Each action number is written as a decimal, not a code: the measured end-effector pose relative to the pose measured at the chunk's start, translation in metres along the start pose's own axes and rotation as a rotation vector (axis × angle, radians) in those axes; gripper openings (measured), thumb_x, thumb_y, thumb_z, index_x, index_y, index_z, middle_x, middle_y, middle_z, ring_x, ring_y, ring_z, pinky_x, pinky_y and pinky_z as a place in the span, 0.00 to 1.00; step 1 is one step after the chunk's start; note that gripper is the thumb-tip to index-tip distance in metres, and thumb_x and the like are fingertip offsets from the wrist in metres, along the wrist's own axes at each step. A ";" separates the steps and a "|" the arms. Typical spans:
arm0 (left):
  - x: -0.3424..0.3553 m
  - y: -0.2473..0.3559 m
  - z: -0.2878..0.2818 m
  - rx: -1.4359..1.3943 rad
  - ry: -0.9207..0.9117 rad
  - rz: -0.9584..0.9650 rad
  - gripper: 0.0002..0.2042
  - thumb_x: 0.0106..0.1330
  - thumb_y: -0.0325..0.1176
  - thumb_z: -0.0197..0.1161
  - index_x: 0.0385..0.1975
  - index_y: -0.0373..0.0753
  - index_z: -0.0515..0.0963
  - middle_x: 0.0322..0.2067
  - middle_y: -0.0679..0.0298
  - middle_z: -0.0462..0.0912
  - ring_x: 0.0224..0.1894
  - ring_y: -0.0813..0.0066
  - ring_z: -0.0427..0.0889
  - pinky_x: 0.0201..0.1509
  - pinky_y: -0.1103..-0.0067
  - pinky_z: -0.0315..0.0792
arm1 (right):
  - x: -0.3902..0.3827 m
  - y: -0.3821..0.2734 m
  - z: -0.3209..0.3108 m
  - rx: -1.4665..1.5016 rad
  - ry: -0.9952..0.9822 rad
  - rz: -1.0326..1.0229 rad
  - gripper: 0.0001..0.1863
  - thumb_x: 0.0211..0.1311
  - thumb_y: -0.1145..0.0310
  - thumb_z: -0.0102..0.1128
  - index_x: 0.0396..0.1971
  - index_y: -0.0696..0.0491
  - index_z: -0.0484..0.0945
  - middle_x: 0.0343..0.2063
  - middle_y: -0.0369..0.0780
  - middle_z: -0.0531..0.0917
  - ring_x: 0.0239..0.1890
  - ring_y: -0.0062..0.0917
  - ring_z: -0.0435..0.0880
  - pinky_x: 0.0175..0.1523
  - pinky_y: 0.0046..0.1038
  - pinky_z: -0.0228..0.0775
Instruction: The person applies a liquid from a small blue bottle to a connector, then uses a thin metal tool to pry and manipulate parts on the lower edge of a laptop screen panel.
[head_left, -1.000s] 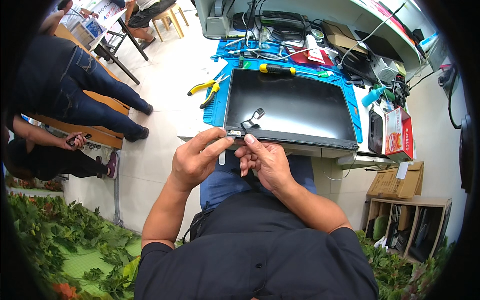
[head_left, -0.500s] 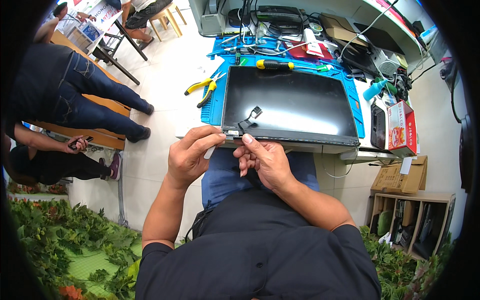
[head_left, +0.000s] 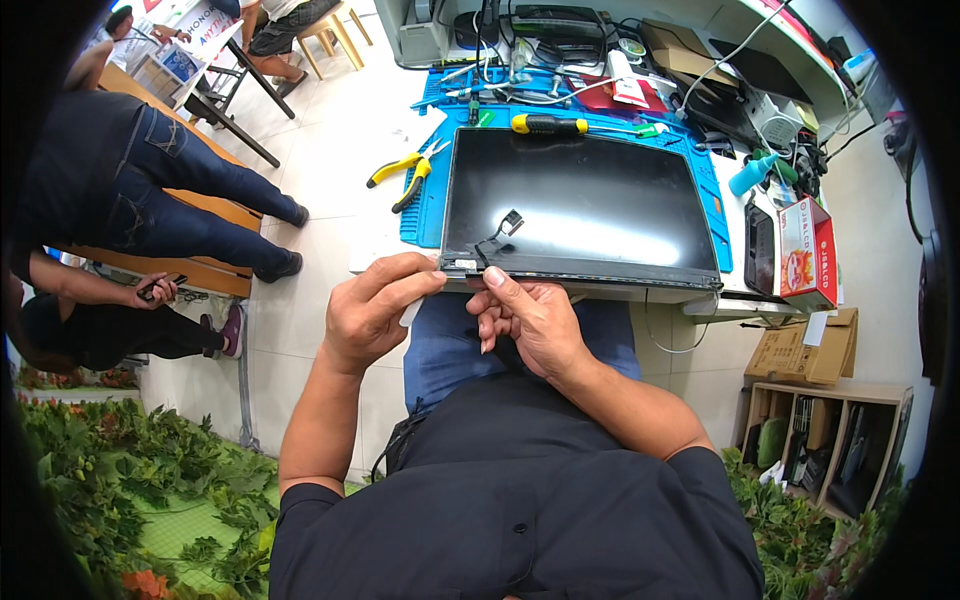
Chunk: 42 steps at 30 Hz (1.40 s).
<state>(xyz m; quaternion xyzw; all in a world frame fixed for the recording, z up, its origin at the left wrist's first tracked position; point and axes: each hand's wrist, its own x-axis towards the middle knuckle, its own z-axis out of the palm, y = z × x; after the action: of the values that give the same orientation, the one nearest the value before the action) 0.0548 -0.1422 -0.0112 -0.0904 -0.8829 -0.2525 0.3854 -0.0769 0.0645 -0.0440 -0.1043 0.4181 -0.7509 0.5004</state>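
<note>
Head view: the screen (head_left: 590, 200) is lying mid-frame, long axis left to right, its lower-left corner just up-right of the left hand (head_left: 368, 310), whose nearly closed fingers are pinching a pale strip (head_left: 411, 312), while the loosely curled right hand (head_left: 535, 318) is holding its lower edge.

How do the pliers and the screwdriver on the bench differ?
The pliers have two handles spread in a V, while the screwdriver is one straight tool. The pliers' handles look mostly yellow; the screwdriver's handle is mostly black with yellow ends. The pliers lie left of the dark screen, while the screwdriver lies along its far edge, shaft pointing right. Both are yellow and black, and neither is being held.
</note>
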 end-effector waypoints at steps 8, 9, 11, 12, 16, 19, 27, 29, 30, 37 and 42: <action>0.008 0.009 -0.001 -0.287 0.087 -0.512 0.16 0.76 0.22 0.75 0.59 0.27 0.82 0.41 0.56 0.93 0.45 0.74 0.94 0.50 0.78 0.87 | 0.001 0.004 -0.002 -0.018 0.003 -0.009 0.22 0.85 0.54 0.65 0.53 0.62 0.87 0.36 0.45 0.90 0.30 0.23 0.88 0.33 0.29 0.86; 0.013 0.010 -0.001 -0.290 0.088 -0.563 0.16 0.76 0.22 0.75 0.60 0.27 0.81 0.40 0.57 0.93 0.44 0.75 0.94 0.50 0.78 0.87 | 0.002 0.005 -0.002 -0.018 0.005 -0.008 0.22 0.85 0.54 0.66 0.52 0.62 0.87 0.36 0.45 0.90 0.30 0.23 0.88 0.33 0.29 0.86; 0.021 0.010 0.000 -0.293 0.062 -0.592 0.18 0.76 0.23 0.75 0.62 0.27 0.81 0.38 0.60 0.93 0.41 0.77 0.93 0.48 0.80 0.86 | 0.001 0.005 -0.003 -0.021 0.003 -0.006 0.22 0.85 0.53 0.66 0.52 0.62 0.87 0.36 0.45 0.90 0.30 0.23 0.88 0.33 0.29 0.86; 0.023 0.009 0.001 -0.307 0.050 -0.606 0.18 0.76 0.23 0.76 0.62 0.27 0.82 0.38 0.60 0.93 0.40 0.78 0.93 0.48 0.81 0.86 | 0.001 0.005 -0.004 -0.021 0.002 -0.006 0.22 0.85 0.53 0.66 0.52 0.62 0.87 0.36 0.45 0.90 0.30 0.23 0.88 0.33 0.29 0.86; 0.030 0.008 0.001 -0.239 -0.013 -0.590 0.18 0.75 0.23 0.77 0.61 0.28 0.83 0.37 0.62 0.92 0.39 0.80 0.92 0.46 0.82 0.86 | 0.002 0.008 -0.005 -0.021 0.001 -0.002 0.22 0.85 0.53 0.66 0.52 0.62 0.87 0.36 0.45 0.90 0.30 0.23 0.88 0.33 0.29 0.86; 0.036 0.010 0.000 -0.198 -0.052 -0.595 0.18 0.74 0.24 0.77 0.60 0.28 0.83 0.36 0.63 0.92 0.37 0.81 0.91 0.44 0.82 0.85 | 0.002 0.010 -0.007 -0.016 0.000 0.005 0.22 0.85 0.54 0.66 0.53 0.62 0.87 0.37 0.45 0.90 0.30 0.23 0.88 0.33 0.29 0.86; 0.029 0.005 0.012 -0.254 -0.047 -0.663 0.16 0.75 0.24 0.76 0.59 0.28 0.82 0.35 0.61 0.92 0.37 0.81 0.92 0.44 0.82 0.86 | 0.003 0.017 -0.014 -0.009 -0.010 0.032 0.22 0.85 0.54 0.66 0.53 0.61 0.88 0.36 0.44 0.90 0.30 0.23 0.88 0.34 0.29 0.86; 0.023 0.003 0.015 -0.261 -0.034 -0.682 0.16 0.76 0.24 0.76 0.59 0.28 0.82 0.35 0.60 0.92 0.38 0.80 0.92 0.44 0.82 0.87 | 0.003 0.018 -0.015 0.005 -0.013 0.046 0.22 0.85 0.54 0.66 0.53 0.61 0.88 0.36 0.43 0.90 0.30 0.23 0.88 0.34 0.29 0.86; 0.021 0.004 0.017 -0.260 -0.027 -0.691 0.16 0.76 0.23 0.75 0.59 0.27 0.82 0.35 0.60 0.92 0.38 0.79 0.92 0.44 0.82 0.87 | 0.003 0.018 -0.016 0.011 -0.013 0.054 0.21 0.85 0.54 0.66 0.53 0.61 0.88 0.36 0.43 0.90 0.30 0.23 0.88 0.34 0.29 0.86; 0.012 0.009 0.025 -0.313 0.068 -0.747 0.15 0.76 0.23 0.75 0.58 0.28 0.82 0.36 0.59 0.93 0.38 0.78 0.93 0.44 0.81 0.88 | 0.004 0.022 -0.021 0.001 -0.005 0.071 0.22 0.84 0.54 0.67 0.53 0.61 0.87 0.36 0.43 0.91 0.30 0.22 0.88 0.34 0.29 0.86; 0.015 0.018 0.027 -0.085 0.045 -0.590 0.14 0.75 0.22 0.75 0.56 0.28 0.82 0.36 0.59 0.94 0.37 0.80 0.93 0.41 0.82 0.87 | 0.005 0.022 -0.021 0.007 -0.012 0.070 0.22 0.85 0.54 0.66 0.54 0.62 0.87 0.36 0.43 0.91 0.30 0.23 0.88 0.33 0.29 0.86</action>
<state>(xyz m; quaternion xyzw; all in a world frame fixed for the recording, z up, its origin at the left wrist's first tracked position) 0.0333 -0.1129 -0.0090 0.1597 -0.8510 -0.3923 0.3105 -0.0769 0.0685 -0.0742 -0.0923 0.4158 -0.7340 0.5290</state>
